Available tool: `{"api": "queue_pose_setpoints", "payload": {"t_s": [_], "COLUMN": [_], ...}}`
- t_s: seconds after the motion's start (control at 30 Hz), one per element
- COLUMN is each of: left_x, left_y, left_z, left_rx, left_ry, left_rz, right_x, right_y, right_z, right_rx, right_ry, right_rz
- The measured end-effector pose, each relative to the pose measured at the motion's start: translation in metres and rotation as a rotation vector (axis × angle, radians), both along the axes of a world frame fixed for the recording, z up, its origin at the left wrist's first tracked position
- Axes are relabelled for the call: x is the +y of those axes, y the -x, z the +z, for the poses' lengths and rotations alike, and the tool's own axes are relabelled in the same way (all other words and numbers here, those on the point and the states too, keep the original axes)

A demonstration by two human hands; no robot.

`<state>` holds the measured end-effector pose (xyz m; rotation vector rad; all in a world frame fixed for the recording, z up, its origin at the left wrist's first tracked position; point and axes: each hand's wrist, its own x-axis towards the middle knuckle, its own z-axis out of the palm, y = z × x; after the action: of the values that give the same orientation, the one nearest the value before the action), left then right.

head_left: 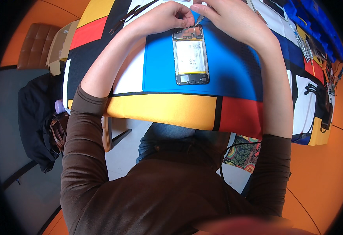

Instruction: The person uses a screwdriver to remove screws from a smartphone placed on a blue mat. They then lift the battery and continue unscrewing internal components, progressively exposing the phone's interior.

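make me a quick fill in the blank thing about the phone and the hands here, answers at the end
1. The opened phone lies on a mat whose colour is ____.
2. Beside the left hand, the ____ hand holds a thin tool.
3. Dark slim tools lie to the person's ____ of the mat.
4. The colour of the person's sleeves is ____.

Missing words: blue; right; left; brown

The surface (159,109) is brightly lit, the phone (191,56) fairly sharp, shadows soft on the mat (230,62); edges bow toward black corners (a reddish blur (246,227) below).
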<state>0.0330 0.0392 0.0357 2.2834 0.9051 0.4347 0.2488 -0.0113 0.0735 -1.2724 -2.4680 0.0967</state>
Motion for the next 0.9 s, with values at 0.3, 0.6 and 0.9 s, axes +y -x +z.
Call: {"api": "queue_pose_setpoints", "payload": {"t_s": [0.3, 0.6, 0.9], "left_x": [0.004, -0.003, -0.003], "left_y": [0.001, 0.001, -0.002], "left_z": [-0.008, 0.001, 0.005], "left_rx": [-0.006, 0.077, 0.062], "left_ry": [-0.261, -0.147, -0.017], "left_rz": [0.032, 0.075, 0.044], "right_x": [0.003, 0.004, -0.008], "right_y": [0.003, -0.001, 0.001], "right_z": [-0.009, -0.003, 0.014], "right_rx": [0.153, 0.084, 0.011], "right_ry": [-0.153, -0.024, 0.112], "right_rz": [0.186, 0.208, 0.010]}}
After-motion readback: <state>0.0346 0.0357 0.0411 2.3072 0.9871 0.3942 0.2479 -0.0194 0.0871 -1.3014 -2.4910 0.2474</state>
